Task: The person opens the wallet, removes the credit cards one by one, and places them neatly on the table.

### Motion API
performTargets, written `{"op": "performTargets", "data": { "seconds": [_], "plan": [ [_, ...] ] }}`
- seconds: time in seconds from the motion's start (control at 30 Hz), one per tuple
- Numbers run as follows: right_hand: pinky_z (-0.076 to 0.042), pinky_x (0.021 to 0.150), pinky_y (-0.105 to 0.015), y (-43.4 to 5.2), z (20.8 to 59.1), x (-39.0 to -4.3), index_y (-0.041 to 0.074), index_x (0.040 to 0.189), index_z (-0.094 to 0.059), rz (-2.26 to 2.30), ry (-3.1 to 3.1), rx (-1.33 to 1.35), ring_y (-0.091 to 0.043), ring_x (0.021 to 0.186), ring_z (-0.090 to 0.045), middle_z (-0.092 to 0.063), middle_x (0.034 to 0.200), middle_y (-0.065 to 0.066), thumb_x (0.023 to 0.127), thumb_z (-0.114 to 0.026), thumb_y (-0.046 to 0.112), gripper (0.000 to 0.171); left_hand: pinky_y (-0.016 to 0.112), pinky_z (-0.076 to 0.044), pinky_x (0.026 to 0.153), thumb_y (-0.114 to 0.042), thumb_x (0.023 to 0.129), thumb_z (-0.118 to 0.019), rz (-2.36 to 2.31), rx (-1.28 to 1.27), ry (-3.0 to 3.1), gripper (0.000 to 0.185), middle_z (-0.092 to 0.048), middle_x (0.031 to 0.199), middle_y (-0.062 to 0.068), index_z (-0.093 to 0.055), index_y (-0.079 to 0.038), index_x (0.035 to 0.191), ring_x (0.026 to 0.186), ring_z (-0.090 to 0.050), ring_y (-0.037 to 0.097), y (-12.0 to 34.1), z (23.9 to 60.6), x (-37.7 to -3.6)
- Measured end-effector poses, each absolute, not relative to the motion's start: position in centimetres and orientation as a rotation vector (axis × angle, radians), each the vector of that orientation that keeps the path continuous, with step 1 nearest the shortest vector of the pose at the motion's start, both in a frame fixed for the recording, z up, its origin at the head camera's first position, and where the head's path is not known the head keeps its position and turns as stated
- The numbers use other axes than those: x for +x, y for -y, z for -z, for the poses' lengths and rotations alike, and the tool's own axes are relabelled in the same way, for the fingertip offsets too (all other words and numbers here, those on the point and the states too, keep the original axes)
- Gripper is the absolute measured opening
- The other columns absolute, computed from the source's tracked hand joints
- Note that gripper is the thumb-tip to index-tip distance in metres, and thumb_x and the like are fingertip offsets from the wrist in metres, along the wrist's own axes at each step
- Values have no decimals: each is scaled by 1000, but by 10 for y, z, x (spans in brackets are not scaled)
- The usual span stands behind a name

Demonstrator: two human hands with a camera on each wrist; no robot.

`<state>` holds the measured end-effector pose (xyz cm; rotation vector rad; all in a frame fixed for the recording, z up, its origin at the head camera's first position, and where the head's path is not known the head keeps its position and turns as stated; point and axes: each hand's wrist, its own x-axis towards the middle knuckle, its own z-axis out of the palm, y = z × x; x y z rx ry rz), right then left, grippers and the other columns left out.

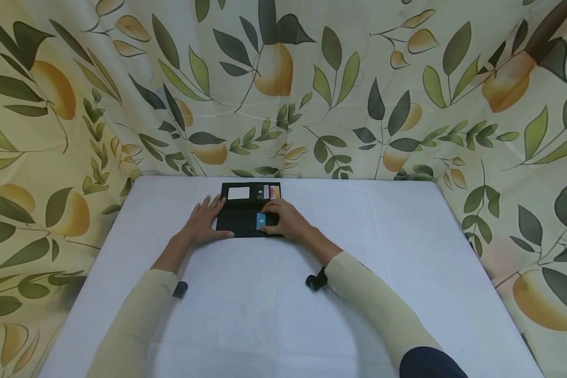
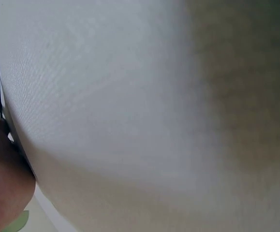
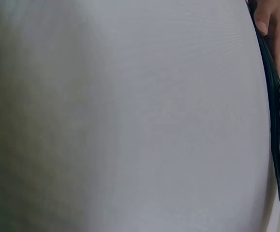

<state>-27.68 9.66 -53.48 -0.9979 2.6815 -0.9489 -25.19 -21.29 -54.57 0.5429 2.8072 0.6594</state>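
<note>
An unfolded black wallet (image 1: 238, 224) lies on the table, its edge also visible in the right wrist view as a dark stack of layers (image 3: 275, 116). My left hand (image 1: 200, 222) rests with spread, fairly straight fingers on the wallet's left side, thumb on the lower edge. With thumb and fingers, my right hand (image 1: 289, 218) pinches a blue card (image 1: 261, 221) at the right of the lower half. Whether part of the card sits inside a pocket I cannot tell. The upper half shows a white panel (image 1: 238, 192) and several colourful cards (image 1: 274, 192).
A white-covered table (image 1: 245, 315) spreads beneath both arms. Behind and beside it hangs a curtain (image 1: 340, 121) printed with fruit and leaves. Small black devices (image 1: 316, 281) are worn at the wrists. Both wrist views show mostly white cloth and sleeve.
</note>
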Motion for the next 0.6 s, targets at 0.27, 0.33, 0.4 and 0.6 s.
{"op": "performTargets", "data": {
  "seconds": [0.27,0.33,0.4,0.6],
  "plan": [
    [-45,112,-40,-99,534,-279,4,123,-73,920,-2707,-984,-26,126,-54,-62,133,-9,87,-87,31,48,59,7,125,-67,86,-74,-639,539,-2811,119,-3,176,16,-11,-10,170,160,9,39,213,551,-255],
    [-44,113,-40,-99,534,-279,3,123,-73,909,-2707,-984,-26,127,-53,-62,133,-10,87,-87,31,48,59,6,125,-66,86,-74,-633,531,-2809,118,-3,176,16,-11,-10,170,160,9,39,212,550,-255],
    [-44,113,-40,-99,534,-279,3,124,-73,895,-2705,-989,-26,127,-53,-62,133,-10,87,-87,32,49,59,5,125,-65,86,-75,-642,528,-2807,118,-4,175,17,-13,-8,169,160,8,40,211,548,-254],
    [-46,107,-40,-94,531,-277,2,132,-71,855,-2687,-1011,-27,124,-49,-57,131,-12,88,-87,33,56,59,5,126,-60,89,-76,-631,513,-2802,115,-5,175,18,-13,-7,169,160,6,41,210,542,-250]
  ]
}}
